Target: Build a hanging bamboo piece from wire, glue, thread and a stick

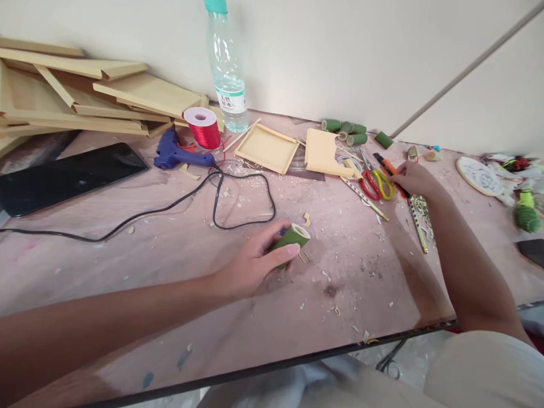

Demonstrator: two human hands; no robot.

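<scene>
My left hand [250,263] lies on the table and grips a short green bamboo tube [292,239], its open pale end facing right. My right hand [414,178] reaches to the far right of the table and closes on an orange-and-black utility knife [385,164]. Right beside that hand lie red and yellow-green scissors [376,184] and patterned folding-fan ribs [420,218]. Wood chips and shavings are scattered between my hands.
A blue glue gun [178,152] with a black cord [238,195], red thread spool [204,127], water bottle [227,71], shallow wooden tray [267,148], green bamboo pieces [346,131], stacked wooden frames [76,90], black tablet [63,177] and green yarn [527,212] crowd the table.
</scene>
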